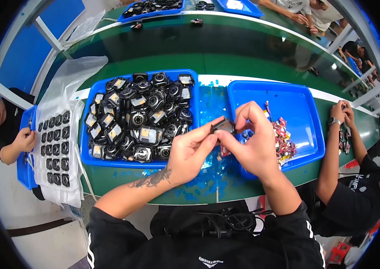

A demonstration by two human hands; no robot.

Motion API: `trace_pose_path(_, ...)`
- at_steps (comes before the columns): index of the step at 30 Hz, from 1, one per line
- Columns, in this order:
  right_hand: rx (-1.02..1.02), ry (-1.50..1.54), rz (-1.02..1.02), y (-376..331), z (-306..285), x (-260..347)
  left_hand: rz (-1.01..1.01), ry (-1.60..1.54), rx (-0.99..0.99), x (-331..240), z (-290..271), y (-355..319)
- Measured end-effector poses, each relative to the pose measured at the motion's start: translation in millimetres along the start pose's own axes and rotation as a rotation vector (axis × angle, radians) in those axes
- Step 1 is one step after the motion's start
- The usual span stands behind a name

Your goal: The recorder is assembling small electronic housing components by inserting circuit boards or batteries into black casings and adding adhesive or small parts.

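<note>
My left hand (190,152) and my right hand (252,143) meet over the green bench, between two blue trays. Together they pinch one small black square part (224,127) at its edges, left fingertips on its left side and right fingers curled over its top and right. The left blue tray (87,148) is piled with several black square parts with round lenses and metal plates. The right blue tray (297,103) holds a heap of small red and white pieces (284,141) beside my right hand.
Blue film scraps (203,177) litter the bench under my hands. A white foam sheet (57,148) with rows of black parts lies at the left, near a seated person (6,130). Another person's arm (335,148) works at the right. More blue trays (154,8) sit across the green belt.
</note>
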State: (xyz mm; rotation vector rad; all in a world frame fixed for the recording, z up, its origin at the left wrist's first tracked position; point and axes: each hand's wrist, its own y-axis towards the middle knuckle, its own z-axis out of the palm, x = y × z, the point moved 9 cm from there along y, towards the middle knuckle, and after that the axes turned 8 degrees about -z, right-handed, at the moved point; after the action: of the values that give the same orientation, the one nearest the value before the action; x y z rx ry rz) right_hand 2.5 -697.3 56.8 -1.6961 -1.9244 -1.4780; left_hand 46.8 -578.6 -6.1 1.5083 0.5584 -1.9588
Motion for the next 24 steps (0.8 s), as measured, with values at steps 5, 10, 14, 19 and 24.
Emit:
trace_pose_path(5,-0.075,0.459,0.205,-8,-1,-23,0.151,-0.211,-0.156,-24,-8,0)
trace_pose_path(10,0.105,0.643,0.34,-22,18,-15,0.126,-0.204,-0.217,-20,-20,3)
trace_pose_path(14,0.097,0.602,0.322,-18,17,-16,0.263,-0.057,-0.174,-36,-19,-4)
trace_pose_path(19,0.176,0.748,0.34,-19,26,-13,0.427,0.338,-0.138,-56,-12,-9)
trace_pose_path(24,0.153,0.693,0.359,-22,21,-15,0.318,0.436,-0.031,-56,-9,-5)
